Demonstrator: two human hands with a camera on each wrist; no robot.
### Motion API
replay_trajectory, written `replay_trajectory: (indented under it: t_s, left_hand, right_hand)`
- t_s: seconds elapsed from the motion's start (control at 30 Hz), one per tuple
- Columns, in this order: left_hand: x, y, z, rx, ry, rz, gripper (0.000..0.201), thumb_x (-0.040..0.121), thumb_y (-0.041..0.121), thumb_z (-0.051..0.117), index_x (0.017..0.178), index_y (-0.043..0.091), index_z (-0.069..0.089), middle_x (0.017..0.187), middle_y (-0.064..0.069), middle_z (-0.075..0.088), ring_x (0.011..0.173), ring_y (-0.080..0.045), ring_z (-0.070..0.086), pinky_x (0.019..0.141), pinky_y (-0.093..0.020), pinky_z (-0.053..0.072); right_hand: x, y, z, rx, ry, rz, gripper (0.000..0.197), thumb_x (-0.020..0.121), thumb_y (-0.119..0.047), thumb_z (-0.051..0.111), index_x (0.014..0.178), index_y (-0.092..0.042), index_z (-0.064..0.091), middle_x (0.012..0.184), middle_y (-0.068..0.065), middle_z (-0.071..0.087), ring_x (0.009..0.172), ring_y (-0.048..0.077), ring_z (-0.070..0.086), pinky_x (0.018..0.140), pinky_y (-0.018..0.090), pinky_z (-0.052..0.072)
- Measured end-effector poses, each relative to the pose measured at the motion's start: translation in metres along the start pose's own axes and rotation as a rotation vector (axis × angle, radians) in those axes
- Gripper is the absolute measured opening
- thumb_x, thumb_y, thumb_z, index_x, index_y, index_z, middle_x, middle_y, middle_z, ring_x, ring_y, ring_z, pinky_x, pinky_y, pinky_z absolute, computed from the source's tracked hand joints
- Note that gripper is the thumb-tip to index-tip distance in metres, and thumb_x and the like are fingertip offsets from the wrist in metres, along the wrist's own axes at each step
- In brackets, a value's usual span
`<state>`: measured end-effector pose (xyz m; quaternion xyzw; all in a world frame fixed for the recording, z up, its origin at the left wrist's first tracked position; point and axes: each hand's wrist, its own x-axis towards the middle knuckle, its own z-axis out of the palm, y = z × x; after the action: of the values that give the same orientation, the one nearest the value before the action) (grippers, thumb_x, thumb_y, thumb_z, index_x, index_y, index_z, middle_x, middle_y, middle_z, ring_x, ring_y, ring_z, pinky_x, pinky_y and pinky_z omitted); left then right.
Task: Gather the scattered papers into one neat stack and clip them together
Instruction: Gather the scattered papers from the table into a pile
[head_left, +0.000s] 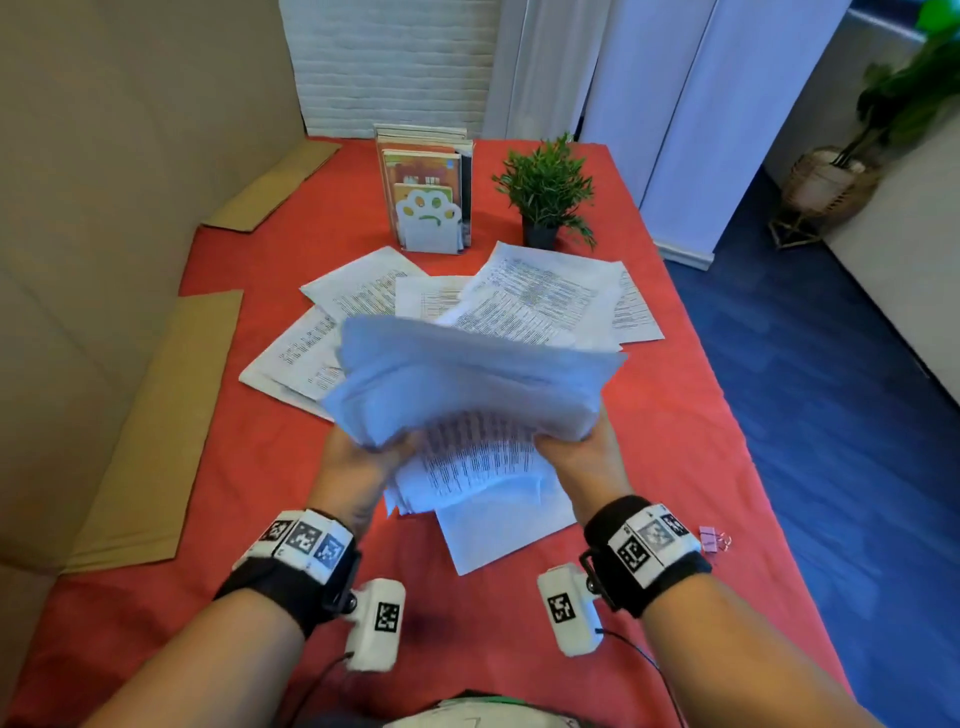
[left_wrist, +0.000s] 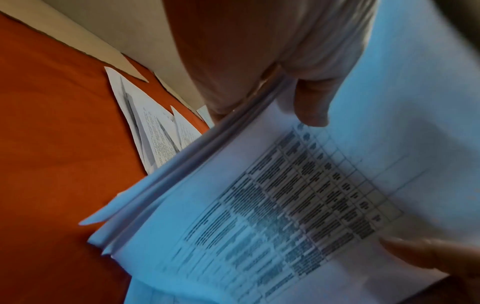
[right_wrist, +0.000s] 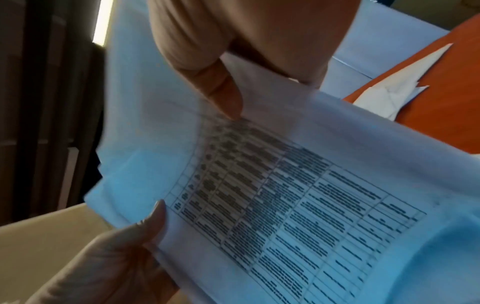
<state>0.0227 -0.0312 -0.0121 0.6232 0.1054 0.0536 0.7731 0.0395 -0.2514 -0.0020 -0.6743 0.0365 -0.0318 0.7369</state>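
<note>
Two hands hold a thick bundle (head_left: 467, 384) of sheets above the table (head_left: 675, 467), each hand's grip closed on one of its near corners. We see the left hand (head_left: 358, 467) curled round the bundle's left near corner, thumb on the printed face and fingers (left_wrist: 310, 102) wrapped over the edge, as the left wrist view shows. The right hand (head_left: 582, 457) pinches the right near corner in the same way, its thumb (right_wrist: 221, 88) pressed on the printed table of the top sheet. The bundle's long axis runs left to right between the hands, and it is ragged: its layers fan apart at the left edge, and a few sheets hang below the rest toward us.

Loose papers (head_left: 540, 296) lie flat on the table beyond the bundle, further from us, overlapping one another in a rough arc; one more sheet (head_left: 498, 530) lies under the hands, nearer to us. We judge the gathering to be partly done, with squaring and clipping still to come. The far papers sit straight ahead of both hands, about equally near to each, so either hand could free itself to reach them while the other keeps the bundle. The binder clip (head_left: 714, 540), pink, lies on the table just right of the right wrist, so the right hand is the nearer one for it. A bookstand (head_left: 431, 228) and a potted plant (head_left: 545, 192) stand behind the papers.
</note>
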Motion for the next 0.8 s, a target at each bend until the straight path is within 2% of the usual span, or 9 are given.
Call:
replay_trajectory:
  t_s: [0.03,0.07,0.17,0.23,0.33,0.47,0.57,0.7,0.8]
  left_hand:
    - [-0.002,0.002,0.003,0.017,-0.015,0.014,0.067,0.059,-0.002,0.078,0.121,0.0,0.053,0.101,-0.017,0.071,0.083,-0.031,0.064,0.058,-0.033,0.058]
    - [-0.002,0.002,0.005,0.026,-0.018,0.033,0.069,0.061,-0.001,0.077,0.124,0.003,0.051,0.11,-0.023,0.066,0.088,-0.034,0.063,0.06,-0.037,0.058]
    - [0.001,0.004,0.008,0.039,0.01,0.059,0.069,0.058,-0.01,0.069,0.116,0.025,0.056,0.113,-0.013,0.066,0.102,-0.03,0.064,0.08,-0.046,0.055]
    - [0.004,0.005,0.011,0.06,0.052,0.042,0.067,0.052,-0.011,0.061,0.102,0.034,0.059,0.099,-0.006,0.068,0.095,-0.029,0.065,0.077,-0.046,0.056]
    - [0.006,0.003,0.017,0.077,0.103,0.031,0.062,0.049,-0.013,0.056,0.092,0.032,0.059,0.085,-0.006,0.064,0.08,-0.024,0.061,0.068,-0.041,0.053]
    - [0.009,-0.006,0.022,0.113,0.188,0.028,0.069,0.056,-0.022,0.065,0.093,0.037,0.06,0.089,-0.012,0.063,0.076,-0.022,0.061,0.069,-0.048,0.055]
    - [0.011,-0.011,0.025,0.144,0.194,0.003,0.06,0.058,-0.017,0.07,0.1,0.025,0.057,0.088,-0.015,0.067,0.074,-0.023,0.064,0.07,-0.05,0.057]
    - [0.01,-0.015,0.03,0.117,0.206,-0.007,0.067,0.063,-0.02,0.059,0.099,0.036,0.057,0.09,-0.009,0.067,0.08,-0.024,0.064,0.073,-0.044,0.056]
    - [0.009,-0.025,0.026,0.135,0.148,-0.035,0.06,0.065,-0.014,0.063,0.1,0.034,0.06,0.102,-0.012,0.07,0.094,-0.027,0.066,0.081,-0.045,0.055]
  right_hand:
    - [-0.001,-0.001,-0.002,0.028,0.002,0.003,0.062,0.069,0.023,0.048,0.103,-0.029,0.056,0.088,0.0,0.058,0.081,0.011,0.053,0.072,0.028,0.045]
    - [0.0,-0.002,-0.004,0.056,-0.006,0.007,0.065,0.064,0.021,0.049,0.106,-0.028,0.056,0.092,0.0,0.059,0.082,0.011,0.054,0.071,0.027,0.045]
    - [0.004,-0.006,-0.004,0.132,-0.028,0.056,0.067,0.054,0.014,0.047,0.111,-0.022,0.053,0.093,0.0,0.058,0.08,0.009,0.053,0.062,0.021,0.044]
    - [0.007,-0.005,-0.003,0.139,0.001,0.107,0.063,0.055,0.015,0.046,0.101,-0.026,0.053,0.087,0.0,0.054,0.078,0.011,0.05,0.061,0.024,0.041]
    - [0.01,0.0,-0.003,0.121,0.021,0.147,0.059,0.047,0.009,0.046,0.095,-0.024,0.056,0.083,0.0,0.055,0.072,0.007,0.053,0.056,0.022,0.041]
    - [0.015,0.009,-0.003,0.106,0.059,0.188,0.048,0.045,0.008,0.048,0.082,-0.019,0.062,0.072,0.004,0.055,0.068,0.017,0.047,0.055,0.023,0.039]
    - [0.014,0.009,-0.002,0.107,0.022,0.183,0.05,0.046,0.008,0.05,0.086,-0.017,0.064,0.063,-0.006,0.06,0.06,0.008,0.053,0.052,0.018,0.044]
    - [0.015,0.015,0.001,0.056,0.025,0.241,0.042,0.05,0.002,0.06,0.089,-0.013,0.063,0.083,0.011,0.062,0.077,0.022,0.057,0.071,0.032,0.048]
    - [0.014,0.02,0.001,0.027,-0.006,0.273,0.03,0.065,-0.001,0.07,0.091,-0.012,0.064,0.09,0.012,0.062,0.084,0.021,0.057,0.08,0.034,0.045]
